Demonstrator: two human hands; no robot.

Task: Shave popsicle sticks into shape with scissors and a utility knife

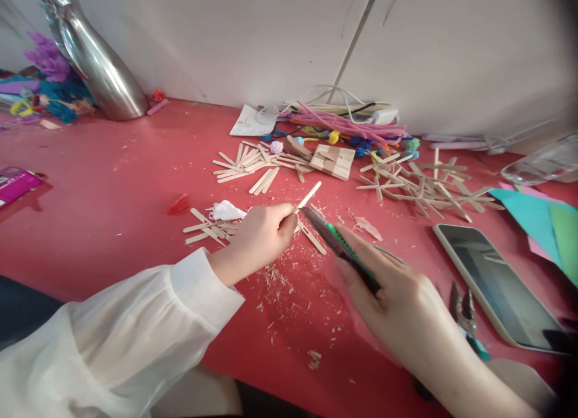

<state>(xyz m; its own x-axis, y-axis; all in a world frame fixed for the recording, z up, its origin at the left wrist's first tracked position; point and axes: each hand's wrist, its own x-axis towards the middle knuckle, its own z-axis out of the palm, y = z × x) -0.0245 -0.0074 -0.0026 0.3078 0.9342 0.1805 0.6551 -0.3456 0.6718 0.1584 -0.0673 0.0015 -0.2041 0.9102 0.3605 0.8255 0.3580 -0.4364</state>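
Pale tan stick [309, 195], green-and-black cutter [339, 242], red tabletop [126, 177], silver jug [105, 71], white sleeve [144, 315].

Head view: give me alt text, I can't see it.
The left hand holds a flat wooden stick, and the right hand holds a green-and-black knife with its tip close to it. Wood shavings, more sticks, a phone and pliers lie on the red table.
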